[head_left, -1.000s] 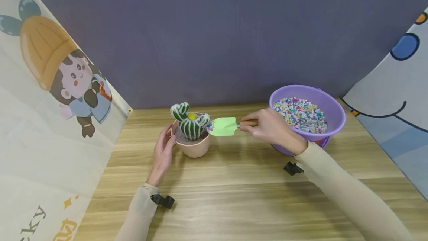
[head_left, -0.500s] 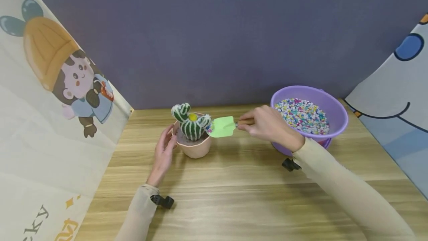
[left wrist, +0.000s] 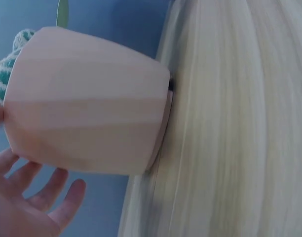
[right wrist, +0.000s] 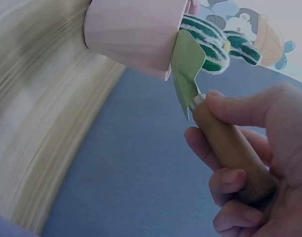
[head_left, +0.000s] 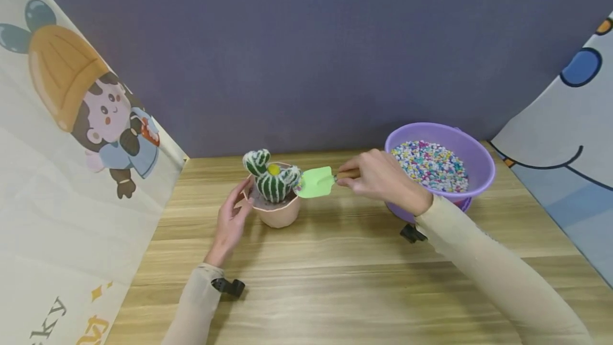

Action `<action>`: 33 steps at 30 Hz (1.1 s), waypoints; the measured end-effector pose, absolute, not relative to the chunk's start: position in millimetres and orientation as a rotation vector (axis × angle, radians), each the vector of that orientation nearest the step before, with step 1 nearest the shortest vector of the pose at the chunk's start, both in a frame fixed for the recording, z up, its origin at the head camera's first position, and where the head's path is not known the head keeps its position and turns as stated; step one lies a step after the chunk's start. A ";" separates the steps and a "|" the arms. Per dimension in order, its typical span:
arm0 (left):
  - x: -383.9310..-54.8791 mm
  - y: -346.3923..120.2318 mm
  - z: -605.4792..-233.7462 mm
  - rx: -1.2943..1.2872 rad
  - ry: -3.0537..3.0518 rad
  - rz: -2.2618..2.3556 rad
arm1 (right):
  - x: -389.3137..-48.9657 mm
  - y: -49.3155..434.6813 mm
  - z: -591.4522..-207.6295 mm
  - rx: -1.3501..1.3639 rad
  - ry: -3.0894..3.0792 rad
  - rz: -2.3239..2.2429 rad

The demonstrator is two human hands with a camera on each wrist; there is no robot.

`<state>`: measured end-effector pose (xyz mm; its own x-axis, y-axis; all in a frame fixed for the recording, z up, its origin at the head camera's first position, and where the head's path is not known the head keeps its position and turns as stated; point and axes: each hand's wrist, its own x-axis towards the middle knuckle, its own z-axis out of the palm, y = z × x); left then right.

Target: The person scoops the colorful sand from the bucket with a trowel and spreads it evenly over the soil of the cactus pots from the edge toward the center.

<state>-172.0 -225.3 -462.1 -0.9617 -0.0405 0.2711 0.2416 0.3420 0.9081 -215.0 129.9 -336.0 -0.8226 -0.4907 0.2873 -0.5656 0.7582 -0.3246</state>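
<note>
A green, white-striped cactus with a yellow top (head_left: 271, 188) stands in a pale pink flower pot (head_left: 281, 215). At the pot's left side my left hand (head_left: 230, 223) has its thumb and fingertips by the rim; in the left wrist view its fingers (left wrist: 51, 190) are spread and fairly straight. My right hand (head_left: 380, 177) grips the wooden handle (right wrist: 230, 148) of a small light-green trowel (head_left: 316, 181). The blade's tip overlaps the pot's right rim beside the cactus, and a few coloured beads (head_left: 299, 183) show at that tip.
A purple bucket (head_left: 471, 166) holding many small multicoloured beads (head_left: 431, 166) stands to the right, partly behind my right wrist. All of it sits on a wood-grain table (head_left: 325, 281). A dark panel (head_left: 306, 57) rises behind, with printed cartoon sheets at both sides.
My right hand has moved slightly left with the trowel, its blade tilting a little further down at the pot's rim. Fewer beads show at the tip. My left hand stays beside the pot.
</note>
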 end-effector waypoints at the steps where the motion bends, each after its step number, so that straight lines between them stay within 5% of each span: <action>1: -172.1 -226.7 -462.3 -0.203 -2.375 -1.656 | -215.2 129.7 -335.9 0.844 -2.768 0.600; 33: -169.7 -232.0 -457.8 -0.225 -2.441 -1.554 | -213.1 124.0 -322.9 0.894 -2.798 0.497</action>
<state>-169.7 -232.0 -457.8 -0.9597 0.0017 0.2809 0.2552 0.4233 0.8693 -213.1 124.0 -322.9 -0.8081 -0.5328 0.2511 -0.5867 0.7660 -0.2627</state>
